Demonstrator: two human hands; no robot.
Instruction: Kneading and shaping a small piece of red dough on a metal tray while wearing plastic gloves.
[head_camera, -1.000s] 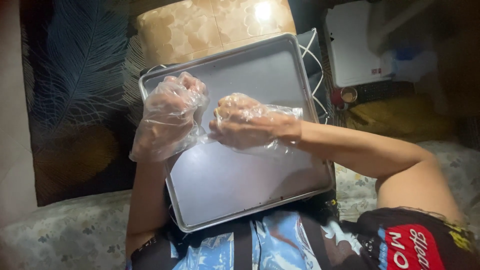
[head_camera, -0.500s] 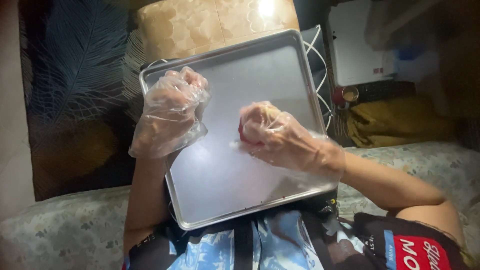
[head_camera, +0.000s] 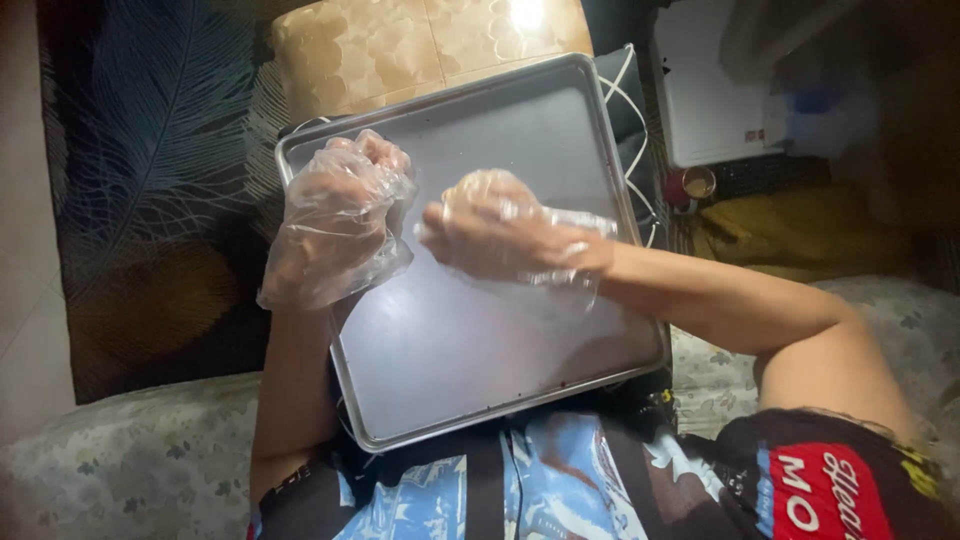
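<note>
Both my hands wear loose clear plastic gloves and hover over a grey metal baking tray that rests on my lap. My left hand is over the tray's left rim, its fingers curled into a loose fist with nothing visible in it. My right hand is curled just to the right of it, over the tray's middle, nearly touching the left hand. I see its back, and what it encloses is hidden now. Half a second ago a small reddish lump showed in its fingers.
A tan quilted cushion lies beyond the tray's far edge. White cables run along the right rim. A white box, a small round jar and a yellowish cloth sit to the right. A floral sofa is under me.
My right hand swung out to the right over the tray, showing a small reddish lump, then came back beside my left hand. My left hand stayed almost still.
</note>
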